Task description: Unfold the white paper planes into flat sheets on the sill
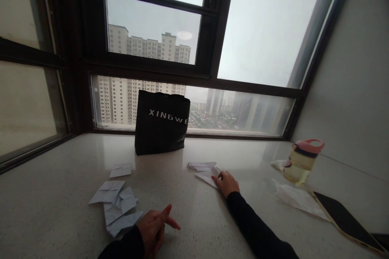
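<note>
right hand (pixel 227 185): fingers curled at white paper (pixel 207 178), frame centre, pinch unclear | left hand (pixel 153 227): loosely spread, lower centre | step: seemingly taking paper | next: calls for thin-edge grip

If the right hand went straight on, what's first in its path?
Likely the folded white paper directly ahead of the right hand; farther back, perhaps the black bag, though depth is unclear.

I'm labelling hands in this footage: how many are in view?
2: the left hand is just right of the folded papers; the right hand touches white paper farther right. No other hand shows.
</note>
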`<state>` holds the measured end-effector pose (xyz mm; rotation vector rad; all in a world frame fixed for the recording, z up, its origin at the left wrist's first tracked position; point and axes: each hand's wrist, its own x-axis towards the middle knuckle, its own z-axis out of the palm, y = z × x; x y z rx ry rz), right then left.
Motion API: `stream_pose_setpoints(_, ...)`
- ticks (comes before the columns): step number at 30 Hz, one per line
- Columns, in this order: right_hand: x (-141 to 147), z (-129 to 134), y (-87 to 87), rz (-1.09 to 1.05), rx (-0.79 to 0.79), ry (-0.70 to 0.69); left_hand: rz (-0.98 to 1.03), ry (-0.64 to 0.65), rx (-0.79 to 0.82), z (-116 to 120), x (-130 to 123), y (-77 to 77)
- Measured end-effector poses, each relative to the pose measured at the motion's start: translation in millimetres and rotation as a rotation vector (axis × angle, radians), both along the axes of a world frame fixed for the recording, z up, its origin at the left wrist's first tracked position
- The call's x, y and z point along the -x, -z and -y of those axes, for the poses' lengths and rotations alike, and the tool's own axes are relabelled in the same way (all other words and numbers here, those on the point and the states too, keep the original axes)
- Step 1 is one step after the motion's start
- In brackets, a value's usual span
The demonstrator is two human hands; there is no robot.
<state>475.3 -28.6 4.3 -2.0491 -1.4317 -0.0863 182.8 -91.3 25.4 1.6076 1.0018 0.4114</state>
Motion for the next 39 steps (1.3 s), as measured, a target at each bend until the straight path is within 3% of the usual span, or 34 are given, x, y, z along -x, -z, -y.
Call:
stream_pose_setpoints(5, 0.5, -3.0, 7.7, 0.000, -0.119, 0.104, -0.061, 0.123, -0.082, 11.4, -0.6, -2.8)
stream_pose_setpoints(10, -1.6, -5.1, 4.0, -0.024, -0.287, 0.082, -0.207, 0.190, -0.412, 10.8, 3.9, -17.2)
stream_pose_setpoints(12, -3.0, -3.7, -1.4, -0.040, -0.365, 0.067, -0.360, 0.101, -0.618, 1.2, 15.0, -28.7)
stream_pose_setpoints(14, -2.9, -0.7, -7.1, -0.054, -0.434, 0.038, -0.580, -0.095, -0.788, -11.4, 32.6, -40.1)
stream_pose_setpoints(15, -1.5, 1.2, -9.6, -0.061, -0.459, 0.016, -0.723, -0.234, -0.788, -18.0, 42.9, -44.4)
stream_pose_setpoints(17, 5.5, 5.7, -13.2, -0.077, -0.488, -0.041, -0.837, -0.386, -0.724, -30.2, 63.3, -48.2)
stream_pose_setpoints(22, 53.8, 25.7, -18.5, -0.132, -0.422, -0.287, -0.943, -0.547, -0.560, -48.2, 91.7, -32.6)
stream_pose_setpoints(25, 95.4, 47.7, -22.7, -0.166, -0.316, -0.496, -0.907, -0.564, -0.509, -52.1, 95.0, -26.3)
stream_pose_setpoints(27, 120.1, 63.5, -24.4, -0.291, -0.146, -0.713, -0.862, -0.590, -0.489, -53.4, 97.8, -30.0)
stream_pose_setpoints(29, 138.4, 76.7, -23.4, -0.393, -0.035, -0.810, -0.795, -0.639, -0.485, -54.1, 102.0, -39.0)
stream_pose_setpoints(32, 152.4, 87.7, -17.7, -0.472, 0.046, -0.866, -0.608, -0.712, -0.519, -53.7, 106.5, -54.8)
stream_pose_setpoints(35, 155.4, 88.5, -12.9, -0.571, 0.058, -0.885, -0.314, -0.692, -0.531, -51.1, 100.4, -62.8)
stream_pose_setpoints(39, 154.1, 82.5, -14.0, -0.830, 0.016, -0.888, 0.036, -0.529, -0.441, -39.9, 72.1, -49.3)
